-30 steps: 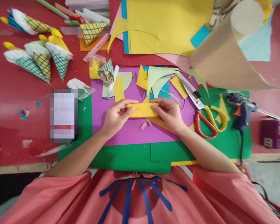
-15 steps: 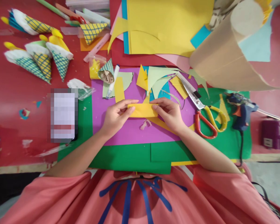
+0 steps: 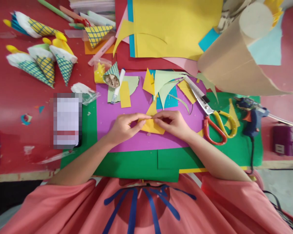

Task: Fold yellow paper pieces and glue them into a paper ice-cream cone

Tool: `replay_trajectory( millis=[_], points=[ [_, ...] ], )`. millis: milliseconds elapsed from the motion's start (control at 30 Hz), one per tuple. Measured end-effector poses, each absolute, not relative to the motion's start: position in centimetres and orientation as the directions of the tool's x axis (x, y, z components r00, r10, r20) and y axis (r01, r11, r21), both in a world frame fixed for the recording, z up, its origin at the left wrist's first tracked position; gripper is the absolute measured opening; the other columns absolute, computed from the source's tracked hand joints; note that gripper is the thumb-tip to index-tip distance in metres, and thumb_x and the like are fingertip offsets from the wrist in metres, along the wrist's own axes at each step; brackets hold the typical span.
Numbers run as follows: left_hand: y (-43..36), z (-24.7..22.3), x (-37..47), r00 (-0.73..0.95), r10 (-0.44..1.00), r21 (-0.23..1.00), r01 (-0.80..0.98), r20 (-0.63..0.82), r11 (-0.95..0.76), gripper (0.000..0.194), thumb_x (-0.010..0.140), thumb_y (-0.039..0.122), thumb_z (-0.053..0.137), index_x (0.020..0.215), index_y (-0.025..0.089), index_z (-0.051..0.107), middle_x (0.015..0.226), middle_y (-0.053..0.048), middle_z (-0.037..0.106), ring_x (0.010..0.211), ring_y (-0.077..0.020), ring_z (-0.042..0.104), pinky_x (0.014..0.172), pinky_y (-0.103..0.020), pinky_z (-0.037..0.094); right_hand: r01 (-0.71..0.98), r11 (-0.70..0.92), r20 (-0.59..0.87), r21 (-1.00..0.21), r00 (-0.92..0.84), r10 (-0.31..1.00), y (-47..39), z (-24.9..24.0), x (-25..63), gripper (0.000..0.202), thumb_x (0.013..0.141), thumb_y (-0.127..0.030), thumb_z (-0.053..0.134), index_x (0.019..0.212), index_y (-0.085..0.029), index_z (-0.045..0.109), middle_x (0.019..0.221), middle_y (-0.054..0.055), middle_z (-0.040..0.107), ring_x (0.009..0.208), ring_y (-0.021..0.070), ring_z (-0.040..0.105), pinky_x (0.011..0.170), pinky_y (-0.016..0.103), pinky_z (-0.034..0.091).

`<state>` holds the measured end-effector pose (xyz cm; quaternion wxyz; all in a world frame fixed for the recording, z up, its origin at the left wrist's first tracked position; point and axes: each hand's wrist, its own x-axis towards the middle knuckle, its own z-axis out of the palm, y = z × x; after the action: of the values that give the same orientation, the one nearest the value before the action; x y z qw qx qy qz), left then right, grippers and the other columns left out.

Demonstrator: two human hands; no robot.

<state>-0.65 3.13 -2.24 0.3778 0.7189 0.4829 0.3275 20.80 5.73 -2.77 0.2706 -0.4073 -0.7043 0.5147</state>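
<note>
Both hands working close together over the middle of a purple sheet [image 3: 122, 143]. Left hand [image 3: 125, 127] pinching a yellow paper piece [image 3: 153, 127] by its far edge, thumb and forefinger nearly closed, other fingers curling inward. Right hand [image 3: 174, 126] mirroring this, thumb and forefinger pinching the same edge; the fingertips of the two hands almost meeting. Paper lying between them, its near edge angling toward the wearer; whether it is resting on the purple sheet, cannot tell.

Purple sheet lying on a green sheet [image 3: 134, 162], this covering part of the red counter [image 3: 5, 104]. Scissors [image 3: 208, 109] with red and yellow handles lying right of the right hand, blades pointing away. A blue glue gun [image 3: 252, 122] sitting farther right. Beyond the left hand, a yellow strip [image 3: 125, 94] lying near a white marker [image 3: 117, 87]. Small lattice-patterned cone [image 3: 115, 70] standing beside the marker, crumpled paper [image 3: 111, 81] filling its mouth.
</note>
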Motion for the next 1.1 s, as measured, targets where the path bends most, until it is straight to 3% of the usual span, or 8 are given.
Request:
replay_trajectory(
  millis=[133,233,333,533,1100],
  points=[
    [2.9,-2.4,-0.7,0.388,0.913,0.837,0.455,0.122,-0.305,0.018,0.088,0.023,0.058,0.099,0.022,0.072,0.083,0.001,0.076,0.062,-0.0075,0.064,0.059,-0.015,0.049,0.294,0.261,0.023,-0.92,-0.623,0.782,5.8,-2.6,20.8,0.012,0.083,-0.019,0.056,0.083,-0.015,0.067,0.069,0.002,0.066,0.059,0.0094,0.054,0.057,0.022,0.04],
    [2.6,-2.4,-0.6,0.372,0.926,0.854,0.459,0.067,-0.246,0.023,0.089,0.026,0.058,0.108,0.023,0.068,0.089,0.0,0.075,0.066,-0.0079,0.066,0.059,-0.015,0.048,0.284,0.338,0.056,-0.897,-0.687,0.724,5.7,-2.4,20.8,0.009,0.08,-0.015,0.056,0.075,-0.015,0.063,0.07,0.002,0.064,0.061,0.0101,0.053,0.059,0.024,0.04],
    [2.5,-2.4,-0.5,0.309,0.951,0.891,0.423,0.028,-0.163,0.034,0.088,0.031,0.059,0.121,0.023,0.06,0.096,-0.002,0.073,0.079,-0.0113,0.068,0.066,-0.018,0.051,0.252,0.227,0.002,-0.941,-0.667,0.745,5.6,-2.3,20.7,0.011,0.081,-0.017,0.056,0.071,-0.015,0.058,0.064,-0.001,0.057,0.057,0.0082,0.047,0.054,0.022,0.036],
    [3.0,-2.9,-0.4,0.278,0.96,0.982,0.187,-0.025,-0.028,0.06,0.085,0.035,0.064,0.138,0.024,0.038,0.083,-0.001,0.07,0.072,-0.0125,0.068,0.065,-0.021,0.054,0.084,-0.057,-0.089,-0.995,-0.451,0.888,5.5,-2.9,20.7,0.02,0.086,-0.031,0.06,0.073,-0.017,0.055,0.067,-0.002,0.054,0.059,0.0083,0.049,0.055,0.022,0.038],
    [3.2,-2.7,-0.4,0.128,0.991,0.965,0.253,0.033,-0.065,0.041,0.084,0.034,0.066,0.121,0.021,0.054,0.071,0.002,0.063,0.066,-0.0109,0.064,0.065,-0.021,0.052,0.134,0.042,-0.022,-0.99,-0.442,0.897,5.3,-3.3,20.5,0.015,0.087,-0.028,0.059,0.077,-0.016,0.059,0.073,0.0,0.06,0.064,0.0095,0.053,0.061,0.024,0.041]
  ],
)
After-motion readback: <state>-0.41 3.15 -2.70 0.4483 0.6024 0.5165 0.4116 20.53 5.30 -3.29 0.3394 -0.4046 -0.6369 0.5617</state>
